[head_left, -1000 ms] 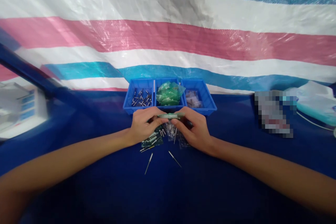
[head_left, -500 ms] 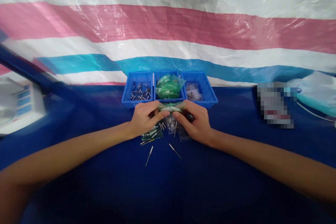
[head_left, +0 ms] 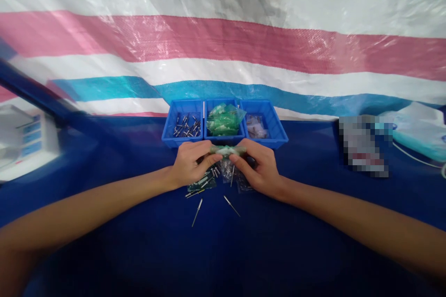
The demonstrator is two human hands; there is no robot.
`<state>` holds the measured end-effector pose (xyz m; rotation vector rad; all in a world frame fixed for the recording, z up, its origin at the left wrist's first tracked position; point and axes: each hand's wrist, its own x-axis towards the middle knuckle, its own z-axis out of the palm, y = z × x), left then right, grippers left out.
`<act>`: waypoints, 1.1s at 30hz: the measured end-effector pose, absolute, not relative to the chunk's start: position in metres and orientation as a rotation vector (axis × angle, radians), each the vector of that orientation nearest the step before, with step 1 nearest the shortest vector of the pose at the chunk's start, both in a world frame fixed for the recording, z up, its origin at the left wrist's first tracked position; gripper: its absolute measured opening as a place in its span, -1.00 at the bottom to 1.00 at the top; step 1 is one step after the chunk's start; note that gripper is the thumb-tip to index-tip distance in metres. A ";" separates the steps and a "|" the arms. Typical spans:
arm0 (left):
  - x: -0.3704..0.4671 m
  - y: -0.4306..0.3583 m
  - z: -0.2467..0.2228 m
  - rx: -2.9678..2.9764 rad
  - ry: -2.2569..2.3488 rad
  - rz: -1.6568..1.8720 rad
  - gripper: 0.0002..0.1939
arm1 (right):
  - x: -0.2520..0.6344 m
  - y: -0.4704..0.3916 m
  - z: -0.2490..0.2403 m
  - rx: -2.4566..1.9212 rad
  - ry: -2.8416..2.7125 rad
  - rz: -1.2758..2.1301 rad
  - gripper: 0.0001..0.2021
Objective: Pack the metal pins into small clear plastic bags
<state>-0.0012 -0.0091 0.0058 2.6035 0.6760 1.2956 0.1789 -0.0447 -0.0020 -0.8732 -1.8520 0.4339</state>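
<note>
Left bin: blue bin (head_left: 183, 142), a loose heap of metal pins (head_left: 188, 128) inside, lying at mixed angles.
Middle bin: blue bin (head_left: 223, 138), heaped with green bags (head_left: 223, 122); one corner leans over the right-hand wall.
Right bin: blue bin (head_left: 274, 124), clear bags (head_left: 257, 128) toward its left side; contents of the bags too small to tell.
Bin row: three side by side on the desk (head_left: 223, 255), near its far edge, striped sheet (head_left: 223, 37) behind.
Green packet: small packet (head_left: 228, 150) held up between the hands, just in front of the middle bin.
Packet axis: long axis left to right, roughly level, along the row of bins; which end leads, cannot tell.
Left hand: fingers of the left hand (head_left: 193, 162) pinched on the packet's left end, thumb on the near side.
Right hand: fingers of the right hand (head_left: 259, 164) pinched likewise on its right end.
Below hands: green bag with pins (head_left: 202, 181) and clear pouches (head_left: 228, 171), partly hidden.
Loose pins: left pin (head_left: 197, 212) slants lower left, right pin (head_left: 232, 206) lower right; thicker ends uppermost.
Room: desk surface spans from the loose pins to the bottom of view; white machine (head_left: 31, 144) well apart at left, face mask (head_left: 418, 130) well apart at right.
</note>
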 end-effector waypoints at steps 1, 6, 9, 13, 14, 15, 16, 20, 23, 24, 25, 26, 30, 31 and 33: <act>-0.002 -0.009 0.006 2.588 0.671 1.290 -0.76 | 0.179 -0.045 -0.002 -0.860 -1.860 0.438 -0.78; -0.002 -0.009 0.008 2.527 0.670 1.279 -0.79 | 0.179 -0.045 -0.001 -0.863 -1.872 0.406 -0.75; -0.001 -0.008 0.010 2.531 0.680 1.228 -0.73 | 0.178 -0.046 -0.001 -0.883 -1.850 0.376 -0.75; 0.000 -0.008 0.010 2.582 0.657 1.217 -0.69 | 0.178 -0.046 -0.002 -0.873 -1.840 0.377 -0.84; 0.000 -0.009 0.010 2.594 0.658 1.232 -0.69 | 0.178 -0.046 -0.002 -0.879 -1.836 0.382 -0.85; 0.000 -0.009 0.010 2.602 0.664 1.243 -0.69 | 0.179 -0.046 -0.003 -0.886 -1.834 0.390 -0.85; 0.000 -0.009 0.010 2.606 0.668 1.252 -0.69 | 0.179 -0.046 -0.003 -0.891 -1.834 0.400 -0.84; 0.001 -0.009 0.009 2.601 0.641 1.253 -0.75 | 0.180 -0.046 -0.003 -0.856 -1.850 0.436 -0.83; 0.001 -0.008 0.009 2.600 0.622 1.238 -0.76 | 0.181 -0.045 -0.003 -0.842 -1.852 0.429 -0.82; 0.000 -0.008 0.008 2.599 0.624 1.227 -0.76 | 0.181 -0.045 -0.003 -0.848 -1.850 0.420 -0.81; 0.000 -0.008 0.008 2.596 0.625 1.213 -0.75 | 0.181 -0.045 -0.003 -0.855 -1.847 0.411 -0.79; 0.000 -0.008 0.008 2.595 0.629 1.200 -0.75 | 0.180 -0.045 -0.003 -0.861 -1.845 0.403 -0.77; 0.000 -0.008 0.009 2.621 0.651 1.212 -0.70 | 0.181 -0.046 -0.004 -0.888 -1.857 0.401 -0.74; 0.000 -0.008 0.009 2.631 0.659 1.220 -0.69 | 0.181 -0.046 -0.004 -0.898 -1.862 0.399 -0.73; 0.000 -0.008 0.008 2.641 0.670 1.228 -0.67 | 0.181 -0.046 -0.005 -0.914 -1.871 0.384 -0.71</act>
